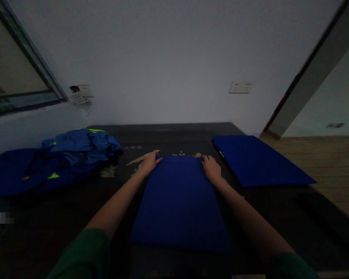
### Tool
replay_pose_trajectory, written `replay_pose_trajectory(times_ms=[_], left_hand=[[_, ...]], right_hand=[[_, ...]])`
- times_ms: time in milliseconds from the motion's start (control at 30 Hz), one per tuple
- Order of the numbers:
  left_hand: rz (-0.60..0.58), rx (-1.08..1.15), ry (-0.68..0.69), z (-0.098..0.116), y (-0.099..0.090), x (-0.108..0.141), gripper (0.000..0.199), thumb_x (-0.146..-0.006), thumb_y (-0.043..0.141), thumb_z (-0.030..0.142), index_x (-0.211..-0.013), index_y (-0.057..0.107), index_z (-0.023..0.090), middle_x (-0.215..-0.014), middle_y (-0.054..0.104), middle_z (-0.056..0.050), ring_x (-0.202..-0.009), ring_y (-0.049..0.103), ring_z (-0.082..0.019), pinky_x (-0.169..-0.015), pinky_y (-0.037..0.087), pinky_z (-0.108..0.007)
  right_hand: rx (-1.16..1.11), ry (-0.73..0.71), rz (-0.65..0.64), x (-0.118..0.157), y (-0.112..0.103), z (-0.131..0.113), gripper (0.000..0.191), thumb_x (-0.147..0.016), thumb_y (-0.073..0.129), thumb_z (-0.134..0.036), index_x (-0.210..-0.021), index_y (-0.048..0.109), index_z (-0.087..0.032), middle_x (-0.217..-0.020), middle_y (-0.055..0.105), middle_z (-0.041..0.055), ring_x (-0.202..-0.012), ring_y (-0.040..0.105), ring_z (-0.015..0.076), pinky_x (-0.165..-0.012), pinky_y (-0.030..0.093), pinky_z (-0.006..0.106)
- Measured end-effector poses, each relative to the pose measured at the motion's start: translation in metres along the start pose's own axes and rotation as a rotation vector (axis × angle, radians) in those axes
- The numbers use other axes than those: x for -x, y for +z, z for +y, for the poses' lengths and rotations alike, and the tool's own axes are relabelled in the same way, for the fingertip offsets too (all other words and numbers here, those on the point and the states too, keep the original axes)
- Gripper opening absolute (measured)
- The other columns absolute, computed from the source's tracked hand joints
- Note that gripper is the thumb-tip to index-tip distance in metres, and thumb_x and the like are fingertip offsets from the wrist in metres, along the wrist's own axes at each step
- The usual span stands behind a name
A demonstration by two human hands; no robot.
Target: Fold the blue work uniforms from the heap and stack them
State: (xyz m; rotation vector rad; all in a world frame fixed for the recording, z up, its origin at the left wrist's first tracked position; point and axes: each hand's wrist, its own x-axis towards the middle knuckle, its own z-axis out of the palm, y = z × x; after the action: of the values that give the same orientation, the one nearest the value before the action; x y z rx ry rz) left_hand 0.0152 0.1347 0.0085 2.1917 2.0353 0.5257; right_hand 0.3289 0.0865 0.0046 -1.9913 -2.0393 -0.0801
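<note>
Ur L hand [151, 163] + R hand [212, 169] each have a far corner of the cloth [180, 205] pinched, neither's nearer tbh. It's mid-table [163, 136], long axis running from ur grip back toward the near edge, ie toward you.

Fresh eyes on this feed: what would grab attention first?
Probably the flat blue cloth at centre, with the left hand and right hand at its far corners. Then the crumpled blue heap on the left, and another flat blue piece on the right.
</note>
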Motion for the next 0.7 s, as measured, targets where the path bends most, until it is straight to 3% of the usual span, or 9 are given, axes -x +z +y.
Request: replay_pose_trajectory(times_ms=[100, 167, 300, 433, 700], left_hand=[[0.13, -0.128, 0.087, 0.015, -0.005, 0.012, 0.039, -0.09, 0.053, 0.032, -0.126, 0.051, 0.017, -0.123, 0.055, -0.017, -0.117, 0.052, -0.032, -0.095, 0.041, -0.046], [0.151, -0.135, 0.201, 0.026, -0.006, 0.019, 0.037, -0.091, 0.05, 0.028, -0.127, 0.052, 0.02, -0.13, 0.052, -0.014, -0.123, 0.046, -0.03, -0.102, 0.038, -0.046], [-0.03, -0.077, 0.365, 0.04, 0.009, 0.033, 0.041, -0.096, 0.041, 0.035, -0.134, 0.05, 0.025, -0.145, 0.044, -0.009, -0.136, 0.037, -0.025, -0.112, 0.029, -0.044], [-0.115, -0.103, 0.301, 0.039, 0.027, 0.042, 0.05, -0.098, 0.029, 0.047, -0.146, 0.035, 0.032, -0.156, 0.027, -0.004, -0.145, 0.02, -0.026, -0.116, 0.018, -0.049], [-0.087, -0.074, 0.197, 0.039, 0.031, 0.042, 0.053, -0.095, 0.033, 0.053, -0.146, 0.032, 0.038, -0.157, 0.024, -0.003, -0.145, 0.017, -0.03, -0.115, 0.012, -0.057]], right_hand=[[0.044, -0.051, 0.105, 0.002, -0.007, -0.007, 0.04, -0.096, 0.039, -0.023, -0.134, 0.049, -0.018, -0.127, 0.055, 0.0165, -0.114, 0.051, 0.0293, -0.086, 0.047, 0.039], [0.0, -0.11, 0.142, 0.003, -0.012, -0.015, 0.042, -0.096, 0.036, -0.023, -0.136, 0.048, -0.016, -0.133, 0.052, 0.0164, -0.12, 0.047, 0.0294, -0.093, 0.044, 0.041], [-0.105, -0.211, 0.014, 0.009, -0.004, -0.032, 0.047, -0.097, 0.034, -0.028, -0.139, 0.046, -0.011, -0.144, 0.044, 0.0169, -0.135, 0.036, 0.0265, -0.107, 0.034, 0.038], [-0.058, -0.187, -0.125, 0.016, 0.018, -0.034, 0.059, -0.097, 0.034, -0.04, -0.145, 0.036, -0.005, -0.152, 0.03, 0.0206, -0.143, 0.022, 0.0298, -0.115, 0.02, 0.041], [-0.039, -0.107, -0.127, 0.012, 0.027, -0.026, 0.072, -0.096, 0.027, -0.056, -0.148, 0.031, -0.006, -0.154, 0.023, 0.0239, -0.144, 0.016, 0.0325, -0.115, 0.012, 0.049]])
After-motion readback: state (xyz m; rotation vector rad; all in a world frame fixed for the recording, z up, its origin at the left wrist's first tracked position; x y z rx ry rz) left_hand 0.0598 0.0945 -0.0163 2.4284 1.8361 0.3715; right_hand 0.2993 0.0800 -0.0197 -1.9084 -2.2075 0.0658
